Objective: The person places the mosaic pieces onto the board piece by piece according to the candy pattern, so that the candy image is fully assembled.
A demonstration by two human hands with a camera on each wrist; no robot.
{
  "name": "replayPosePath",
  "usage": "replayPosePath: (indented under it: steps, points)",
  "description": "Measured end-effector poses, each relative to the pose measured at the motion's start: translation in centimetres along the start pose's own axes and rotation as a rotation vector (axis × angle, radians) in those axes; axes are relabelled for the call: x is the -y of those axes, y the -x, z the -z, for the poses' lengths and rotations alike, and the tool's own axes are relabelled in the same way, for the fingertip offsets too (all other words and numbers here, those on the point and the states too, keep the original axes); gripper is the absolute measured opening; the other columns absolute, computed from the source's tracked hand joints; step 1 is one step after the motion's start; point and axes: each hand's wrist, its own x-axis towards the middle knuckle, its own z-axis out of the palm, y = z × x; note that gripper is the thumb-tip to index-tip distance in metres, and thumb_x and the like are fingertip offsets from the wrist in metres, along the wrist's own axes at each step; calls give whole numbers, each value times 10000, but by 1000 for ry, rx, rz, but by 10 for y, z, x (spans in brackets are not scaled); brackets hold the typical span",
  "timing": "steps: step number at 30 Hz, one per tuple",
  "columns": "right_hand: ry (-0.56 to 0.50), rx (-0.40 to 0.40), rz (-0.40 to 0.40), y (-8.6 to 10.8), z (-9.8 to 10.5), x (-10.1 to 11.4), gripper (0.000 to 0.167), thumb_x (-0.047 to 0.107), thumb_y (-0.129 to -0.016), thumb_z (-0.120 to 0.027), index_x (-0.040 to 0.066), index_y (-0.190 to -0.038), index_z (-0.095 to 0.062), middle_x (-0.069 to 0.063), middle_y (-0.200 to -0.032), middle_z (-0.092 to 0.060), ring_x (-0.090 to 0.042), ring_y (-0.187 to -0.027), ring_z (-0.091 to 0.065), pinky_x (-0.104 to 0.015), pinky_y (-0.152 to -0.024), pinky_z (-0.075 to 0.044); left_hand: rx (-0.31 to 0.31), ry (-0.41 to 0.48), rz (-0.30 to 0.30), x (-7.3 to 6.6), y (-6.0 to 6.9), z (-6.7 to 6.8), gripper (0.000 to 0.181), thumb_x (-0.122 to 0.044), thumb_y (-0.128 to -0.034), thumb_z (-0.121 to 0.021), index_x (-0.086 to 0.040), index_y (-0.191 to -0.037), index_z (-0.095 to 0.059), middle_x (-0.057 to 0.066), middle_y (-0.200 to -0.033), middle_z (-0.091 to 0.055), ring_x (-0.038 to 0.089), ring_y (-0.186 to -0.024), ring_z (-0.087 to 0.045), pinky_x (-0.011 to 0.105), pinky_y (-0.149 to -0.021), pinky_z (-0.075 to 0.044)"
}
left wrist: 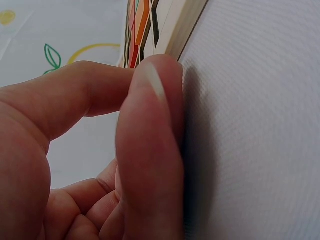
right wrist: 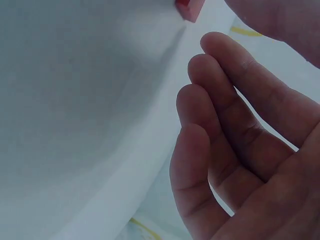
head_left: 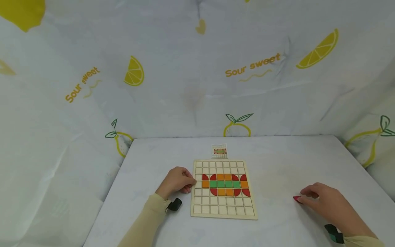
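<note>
A wooden grid board (head_left: 214,209) lies flat on the white table, with red quarter-round pieces and orange and green (head_left: 228,184) squares across its middle rows. My left hand (head_left: 176,180) pinches the board's left edge between thumb and index finger; the left wrist view has those fingertips (left wrist: 152,75) against the board's side (left wrist: 181,30). Off to the right of the board, my right hand (head_left: 328,202) holds a small red piece (head_left: 296,198) by thumb and index finger, low over the table. In the right wrist view the red piece (right wrist: 192,11) shows partly at the top, beside the spread fingers (right wrist: 240,95).
Just behind the board lies a small card (head_left: 219,156) printed with a coloured grid pattern. A white cloth (head_left: 185,85) with lemon prints and lettering hangs behind and beside the table (head_left: 274,154).
</note>
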Motion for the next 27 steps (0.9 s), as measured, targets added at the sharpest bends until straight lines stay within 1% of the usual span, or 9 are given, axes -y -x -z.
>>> replayPosePath:
  steps: [5, 9, 13, 16, 22, 27]
  points:
    - [7, 21, -15, 2, -4, -8, 396, 379, -860, -909, 47, -1032, -780, -42, -965, -739, -246, -891, -664, -547, -822, -615, 3, 6, 6, 2, 0, -1, 188, -197, -881, -846, -75, -926, -710, 36, -712, -731, 123, -563, -680, 249, -557, -591]
    - [-2, 43, -18, -1, -7, -9, 381, 345, -860, -912, 37, -1035, -772, -30, -953, -740, -217, -871, -656, -524, -812, -625, -1, 6, 9, 2, 0, -2, 183, -198, -882, -843, -82, -927, -709, 38, -716, -734, 130, -567, -684, 255, -556, -591]
    - [-16, 42, 10, -6, -9, -4, 387, 343, -862, -911, 38, -1055, -771, -27, -983, -746, -223, -902, -668, -530, -831, -626, -6, 4, 1, 2, -1, -1, 191, -201, -884, -848, -80, -927, -707, 40, -708, -739, 126, -559, -681, 256, -549, -586]
    - [-27, 35, 35, -9, -10, 2, 409, 372, -856, -913, 48, -1064, -772, -30, -1010, -750, -238, -936, -684, -543, -850, -621, -7, 9, -7, 2, 0, -2, 202, -199, -883, -854, -75, -926, -701, 42, -698, -740, 120, -552, -677, 253, -545, -582]
    - [-42, 32, 74, -14, -12, 12, 414, 413, -843, -917, 76, -1043, -783, -7, -1007, -746, -223, -941, -694, -499, -830, -624, -19, 22, -5, -1, 2, -1, 210, -197, -876, -863, -71, -918, -700, 47, -690, -735, 123, -547, -680, 248, -543, -581]
    - [-43, 66, 34, -17, -14, 16, 403, 388, -834, -928, 69, -1034, -783, -11, -990, -744, -211, -917, -682, -498, -813, -622, -22, 15, 14, 0, 1, -1, 214, -209, -878, -868, -85, -915, -698, 44, -682, -734, 124, -548, -681, 246, -548, -582]
